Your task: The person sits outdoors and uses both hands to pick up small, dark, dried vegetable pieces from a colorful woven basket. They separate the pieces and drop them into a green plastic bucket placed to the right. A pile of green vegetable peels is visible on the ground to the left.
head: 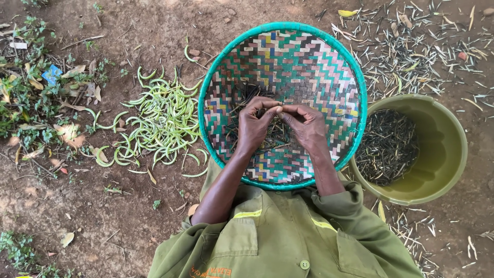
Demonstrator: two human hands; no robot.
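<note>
My left hand (pixel 256 125) and my right hand (pixel 305 125) meet fingertip to fingertip over the middle of a round woven tray (pixel 288 51) with a teal rim that rests on my lap. Together they pinch a thin dark pod (pixel 278 109) between the fingers. Under the hands lies a small heap of dark stalks and pods (pixel 246 95) on the tray's chequered weave.
A pile of curved green pods (pixel 159 121) lies on the dirt to the left. An olive-green bucket (pixel 442 149) with dark thin pieces stands to the right. Scattered dry husks (pixel 406 51) cover the ground at the upper right. Weeds and dead leaves (pixel 31 103) grow far left.
</note>
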